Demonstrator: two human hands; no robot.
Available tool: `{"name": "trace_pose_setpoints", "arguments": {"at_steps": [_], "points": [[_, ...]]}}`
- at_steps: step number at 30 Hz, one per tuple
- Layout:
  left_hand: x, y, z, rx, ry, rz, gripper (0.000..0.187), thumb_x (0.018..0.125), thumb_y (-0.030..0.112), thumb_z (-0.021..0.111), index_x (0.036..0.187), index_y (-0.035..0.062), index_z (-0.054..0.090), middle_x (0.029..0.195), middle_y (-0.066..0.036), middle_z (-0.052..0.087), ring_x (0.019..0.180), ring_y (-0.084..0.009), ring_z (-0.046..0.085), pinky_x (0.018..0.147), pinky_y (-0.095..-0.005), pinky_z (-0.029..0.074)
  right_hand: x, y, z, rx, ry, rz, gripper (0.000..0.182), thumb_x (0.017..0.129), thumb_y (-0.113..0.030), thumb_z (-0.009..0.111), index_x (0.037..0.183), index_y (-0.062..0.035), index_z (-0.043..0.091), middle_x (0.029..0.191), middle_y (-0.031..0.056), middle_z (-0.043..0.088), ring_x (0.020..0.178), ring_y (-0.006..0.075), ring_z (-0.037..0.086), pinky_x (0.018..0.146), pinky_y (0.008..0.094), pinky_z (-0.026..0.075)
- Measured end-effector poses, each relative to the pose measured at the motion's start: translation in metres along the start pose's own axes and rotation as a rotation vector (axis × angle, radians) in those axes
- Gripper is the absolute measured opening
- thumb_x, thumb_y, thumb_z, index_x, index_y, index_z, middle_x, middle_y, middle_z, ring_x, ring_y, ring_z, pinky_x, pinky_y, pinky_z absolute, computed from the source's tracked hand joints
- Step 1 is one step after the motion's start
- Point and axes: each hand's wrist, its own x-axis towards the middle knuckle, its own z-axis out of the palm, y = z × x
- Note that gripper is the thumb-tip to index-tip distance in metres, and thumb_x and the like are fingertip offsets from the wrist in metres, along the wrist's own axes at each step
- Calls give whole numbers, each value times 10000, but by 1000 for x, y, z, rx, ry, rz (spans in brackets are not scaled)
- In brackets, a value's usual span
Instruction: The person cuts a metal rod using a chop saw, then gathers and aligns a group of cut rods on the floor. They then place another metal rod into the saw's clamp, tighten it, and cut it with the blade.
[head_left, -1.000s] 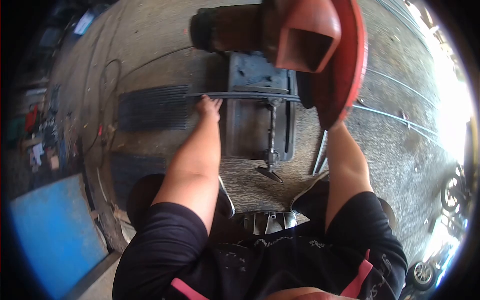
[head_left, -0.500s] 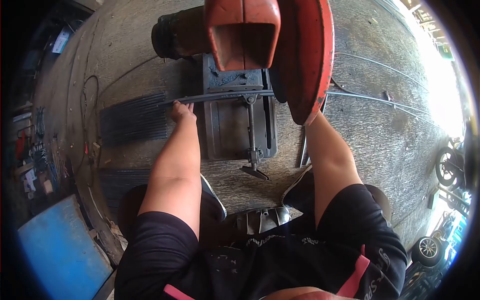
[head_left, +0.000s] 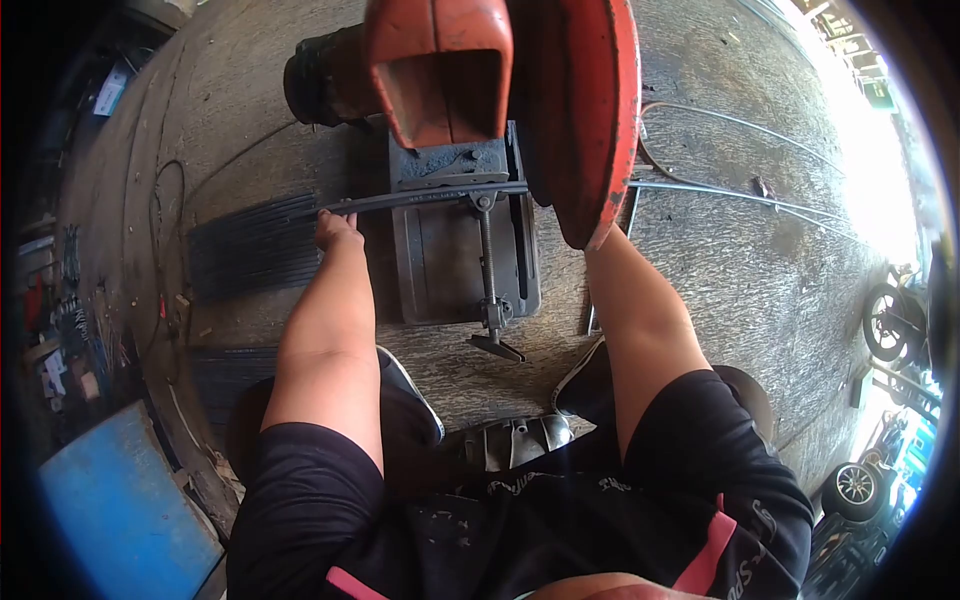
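Observation:
My left hand (head_left: 338, 230) is closed around dark metal rods (head_left: 410, 198), just left of the saw's base. The rods lie across the grey base (head_left: 465, 270) of a cut-off saw, between the vise's jaws, and run right toward the red blade guard (head_left: 605, 120). A threaded vise screw (head_left: 488, 260) with a crank handle (head_left: 497, 347) points toward me. Above the rods stands the saw's red, box-shaped handle housing (head_left: 440, 90), with a dark motor (head_left: 325, 75) on its left. My right forearm (head_left: 635, 300) reaches behind the guard, which hides my right hand.
A row of dark rods (head_left: 250, 245) lies on the floor at left, with more rods (head_left: 230, 375) nearer me. Long thin rods (head_left: 740, 195) extend right. A blue panel (head_left: 130, 510) is at lower left, scattered tools (head_left: 75, 310) at far left, wheels (head_left: 856, 487) at right.
The whole view has shifted, so the saw, rods and both arms appear farther left. My left hand keeps its hold on the rods; the right hand stays hidden behind the guard.

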Motion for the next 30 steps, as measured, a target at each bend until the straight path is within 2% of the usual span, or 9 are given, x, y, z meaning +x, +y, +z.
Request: {"name": "trace_pose_setpoints", "arguments": {"at_steps": [2, 14, 19, 21, 23, 24, 27, 29, 30], "points": [[4, 3, -1, 26, 10, 36, 363, 964, 200, 460, 1053, -151, 489, 996, -233, 614, 784, -295, 685, 732, -345, 619, 3, 5, 2, -8, 8, -6, 245, 967, -199, 490, 1013, 35, 550, 919, 148, 626, 754, 230, 647, 623, 316, 580], [4, 14, 0, -1, 29, 19, 373, 962, 186, 448, 1104, -159, 457, 990, -233, 611, 788, -298, 686, 728, -351, 618, -11, 10, 20, 60, 101, -56, 270, 919, -187, 581, 997, 72, 571, 958, 173, 634, 712, 243, 666, 621, 344, 597], [-1, 24, 2, 27, 64, 44, 341, 954, 178, 458, 1063, -143, 491, 960, -210, 628, 792, -286, 688, 718, -340, 615, 4, 25, 22, -72, 117, -47, 258, 901, -218, 601, 895, 39, 619, 806, 129, 645, 661, 201, 641, 512, 315, 520], [0, 27, -1, 33, 85, 42, 333, 953, 178, 461, 1052, -138, 499, 952, -205, 633, 791, -282, 688, 715, -335, 614, -16, 19, 28, -209, 185, -91, 276, 888, -234, 609, 864, 38, 645, 768, 118, 657, 672, 198, 636, 555, 339, 496], [1, 26, 1, 17, 84, 19, 338, 957, 180, 454, 1060, -139, 496, 965, -211, 630, 797, -283, 688, 717, -335, 613, -28, 11, 31, -363, 218, -148, 353, 887, -278, 594, 917, 68, 656, 830, 136, 683, 749, 231, 653, 699, 363, 502], [3, 25, 0, 10, 85, 18, 338, 957, 180, 454, 1060, -139, 496, 965, -211, 630, 797, -283, 688, 717, -335, 613, -26, 8, 27, -590, 187, -181, 430, 902, -319, 549, 988, 91, 646, 912, 166, 694, 860, 273, 656, 814, 364, 475], [9, 23, -3, -2, 47, 30, 344, 963, 189, 457, 1061, -139, 495, 973, -215, 628, 802, -289, 687, 722, -340, 614, -18, 10, 23, -646, 238, -203, 477, 904, -347, 523, 1015, 104, 635, 980, 188, 685, 944, 288, 647, 846, 356, 465], [12, 21, -6, -8, 14, 28, 355, 972, 201, 459, 1065, -139, 494, 982, -218, 625, 809, -295, 686, 739, -350, 614, -8, 11, 15, -528, 98, -116, 489, 928, -375, 474, 1040, 71, 639, 1026, 170, 680, 979, 273, 639, 863, 354, 459], [8, 22, -7, -9, 19, 31, 355, 972, 201, 459, 1065, -139, 494, 982, -218, 625, 809, -295, 686, 739, -350, 614, 10, 15, 7, -761, 31, -183, 491, 942, -387, 436, 1056, 42, 645, 1036, 152, 682, 984, 267, 639, 869, 352, 458]]}}
